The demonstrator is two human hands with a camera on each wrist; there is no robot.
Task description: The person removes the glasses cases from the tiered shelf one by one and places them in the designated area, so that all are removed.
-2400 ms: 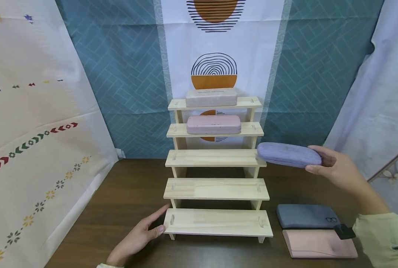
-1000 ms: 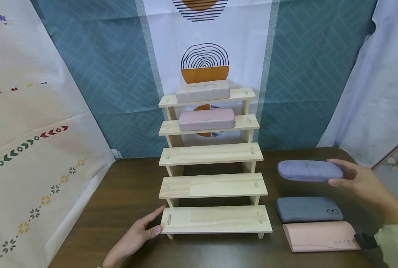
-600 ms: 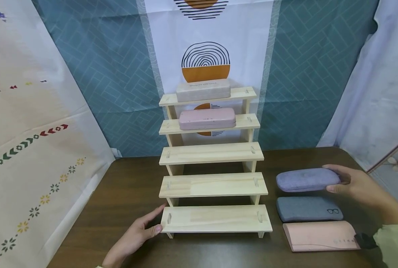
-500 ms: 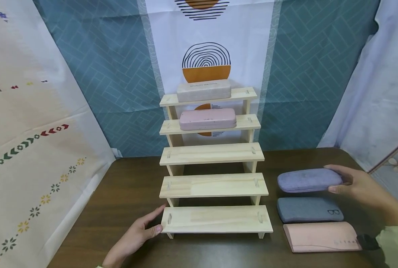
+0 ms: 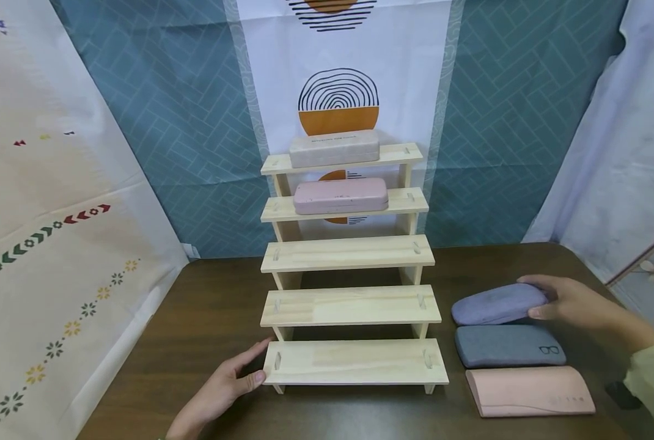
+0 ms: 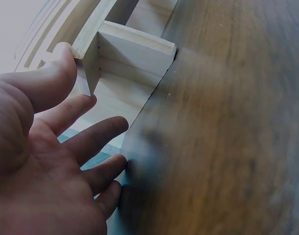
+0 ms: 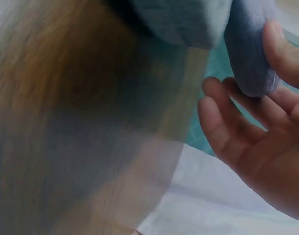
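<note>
My right hand (image 5: 577, 308) pinches the right end of a purple glasses case (image 5: 497, 304) between thumb and fingers. The case tilts, its left end lower, just behind a blue-grey glasses case (image 5: 508, 346) printed with small spectacles; contact with the table is unclear. A pink glasses case (image 5: 530, 392) lies in front of the blue-grey one. My left hand (image 5: 222, 385) touches the left end of the bottom step of a wooden stepped display rack (image 5: 354, 362) with thumb and index finger. In the left wrist view my left hand's (image 6: 66, 147) fingers spread fairly straight.
A whitish glasses case (image 5: 335, 148) sits on the rack's top step, a mauve-pink one (image 5: 340, 196) on the step below. Brown tabletop (image 5: 211, 324) surrounds the rack. A teal and white cloth (image 5: 497, 110) hangs behind; pale cloths hang at both sides.
My right hand first carried the purple case right, away from the rack's middle step, then lowered it behind the blue-grey case. Its left end has since dipped. My left hand stays at the rack.
</note>
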